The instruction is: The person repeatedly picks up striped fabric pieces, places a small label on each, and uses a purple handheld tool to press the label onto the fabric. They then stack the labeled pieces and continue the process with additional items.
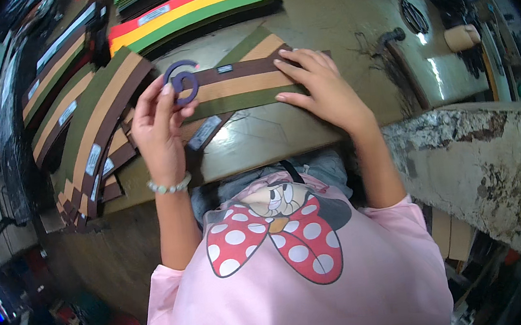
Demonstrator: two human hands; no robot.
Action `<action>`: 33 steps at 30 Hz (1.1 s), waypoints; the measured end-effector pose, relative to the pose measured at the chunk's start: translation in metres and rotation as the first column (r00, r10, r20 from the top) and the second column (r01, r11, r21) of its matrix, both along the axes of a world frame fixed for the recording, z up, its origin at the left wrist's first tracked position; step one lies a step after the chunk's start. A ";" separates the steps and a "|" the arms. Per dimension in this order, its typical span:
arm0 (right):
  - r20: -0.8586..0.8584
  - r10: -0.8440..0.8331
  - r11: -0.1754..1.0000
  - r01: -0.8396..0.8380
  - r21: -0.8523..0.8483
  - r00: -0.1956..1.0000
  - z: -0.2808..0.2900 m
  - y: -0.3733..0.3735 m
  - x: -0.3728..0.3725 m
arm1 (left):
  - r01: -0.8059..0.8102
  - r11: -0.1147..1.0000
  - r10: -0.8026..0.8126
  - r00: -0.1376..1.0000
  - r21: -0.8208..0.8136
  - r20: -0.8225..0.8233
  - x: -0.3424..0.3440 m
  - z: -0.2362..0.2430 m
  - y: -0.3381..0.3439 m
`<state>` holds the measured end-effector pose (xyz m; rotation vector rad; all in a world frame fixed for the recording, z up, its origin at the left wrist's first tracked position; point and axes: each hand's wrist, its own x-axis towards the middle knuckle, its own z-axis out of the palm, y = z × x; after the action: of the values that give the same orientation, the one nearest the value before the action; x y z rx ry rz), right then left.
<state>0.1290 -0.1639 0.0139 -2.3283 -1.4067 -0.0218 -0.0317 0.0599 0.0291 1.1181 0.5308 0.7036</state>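
Cluttered with stacked striped strips, the workbench (321, 10) carries one brown-and-tan strip (245, 81) near its front edge, pinned flat under the open right hand (323, 89), while the left hand (161, 125) pinches a purple ring (181, 82) above it, not yet attached.

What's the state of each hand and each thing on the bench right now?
left hand: raised, grip shut on purple ring
purple ring: pinched upright, off the table
right hand: flat, pressing striped strip
striped strip: lying flat on table
striped stack: fanned out, left of the hands
red-yellow-green stack: piled flat, untouched
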 end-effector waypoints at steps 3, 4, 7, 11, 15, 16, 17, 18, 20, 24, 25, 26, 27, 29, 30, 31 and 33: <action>0.194 0.158 0.969 -0.114 -0.218 0.968 0.005 -0.001 0.003 | -0.118 0.989 0.115 0.992 0.092 0.044 -0.046 0.013 0.021; 0.236 0.205 0.952 -0.138 -0.273 0.950 0.007 0.002 0.004 | -0.181 0.979 0.175 0.982 0.089 0.073 -0.061 0.016 0.029; 0.292 0.243 0.925 -0.130 -0.357 0.925 0.012 0.015 0.010 | -0.361 0.925 0.348 0.930 0.118 0.120 -0.109 0.021 0.048; 0.214 0.387 0.920 -0.362 -0.148 0.897 0.013 0.033 0.012 | -0.528 0.839 0.511 0.847 0.129 0.147 -0.161 0.019 0.071; 0.321 0.359 0.932 -0.323 -0.163 0.876 0.006 0.051 -0.003 | -0.636 0.764 0.622 0.771 0.108 0.137 -0.194 0.011 0.087; 0.348 0.393 0.917 -0.335 -0.214 0.851 0.006 0.056 -0.007 | -0.642 0.758 0.624 0.764 0.111 0.164 -0.200 0.009 0.089; 0.394 0.412 0.910 -0.350 -0.221 0.822 0.011 0.059 -0.008 | -0.658 0.747 0.645 0.752 0.098 0.138 -0.205 0.006 0.092; 0.416 0.436 0.894 -0.331 -0.303 0.798 0.019 0.064 -0.009 | -0.661 0.743 0.646 0.749 0.102 0.147 -0.208 0.003 0.095; 0.243 0.383 0.892 -0.288 -0.349 0.891 0.048 0.073 -0.005 | -0.669 0.733 0.650 0.743 0.126 0.160 -0.214 0.000 0.099; 0.369 0.450 0.869 -0.494 0.029 0.813 0.126 0.126 0.000 | -0.718 0.678 0.693 0.696 0.160 0.190 -0.226 0.002 0.100; 0.406 0.489 0.807 -0.577 0.124 0.772 0.140 0.151 -0.007 | -0.725 0.666 0.695 0.688 0.174 0.209 -0.229 0.006 0.100; 0.341 0.540 0.802 -0.594 0.069 0.769 0.142 0.178 -0.015 | -0.736 0.651 0.705 0.677 0.186 0.211 -0.233 0.012 0.100; 0.302 0.616 0.741 -0.665 0.091 0.727 0.143 0.210 -0.028 | -0.739 0.647 0.704 0.674 0.189 0.226 -0.235 0.017 0.100; 0.444 0.567 0.786 -0.617 -0.040 0.694 0.119 0.273 -0.049 | -0.780 0.600 0.742 0.626 0.176 0.242 -0.236 0.024 0.097; 0.459 0.553 0.783 -0.623 -0.001 0.695 0.101 0.287 -0.049 | -0.777 0.609 0.743 0.629 0.158 0.230 -0.235 0.026 0.094; 0.443 0.540 0.804 -0.594 -0.019 0.716 0.083 0.292 -0.047 | -0.729 0.654 0.688 0.684 0.201 0.242 -0.232 0.025 0.090; 0.254 0.621 0.706 -0.670 0.230 0.742 0.043 0.266 -0.027 | -0.724 0.658 0.697 0.690 0.210 0.196 -0.225 0.017 0.078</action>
<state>0.1017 0.1025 0.0569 -1.4971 -2.0700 -0.2098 -0.2564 0.1377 0.0461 1.1074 0.8218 1.5637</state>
